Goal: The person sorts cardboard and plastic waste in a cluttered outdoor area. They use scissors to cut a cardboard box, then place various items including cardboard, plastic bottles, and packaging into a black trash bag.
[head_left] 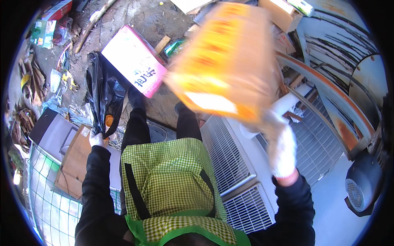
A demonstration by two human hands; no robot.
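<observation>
My left hand [97,139], in a white glove, is closed around the gathered edge of a black plastic bag [98,96], which hangs creased and partly spread. On the other side my white-gloved right hand [284,149] grips the near right corner of a brown cardboard box [254,57]. Yellow-orange tape and a white label cover much of this box, which is held up in the air and smeared by motion. The glove's fingers are blurred too. Between the two hands, a white and pink carton [133,57] lies on the ground beside the bag.
White slatted metal units [225,151] stand just right of my legs. A rusty curved metal frame [328,96] and a dark motor-like part [361,184] are farther right. At left are a flattened cardboard piece [74,164], green wire mesh [47,192] and scattered litter. A wooden stick [94,24] lies far left.
</observation>
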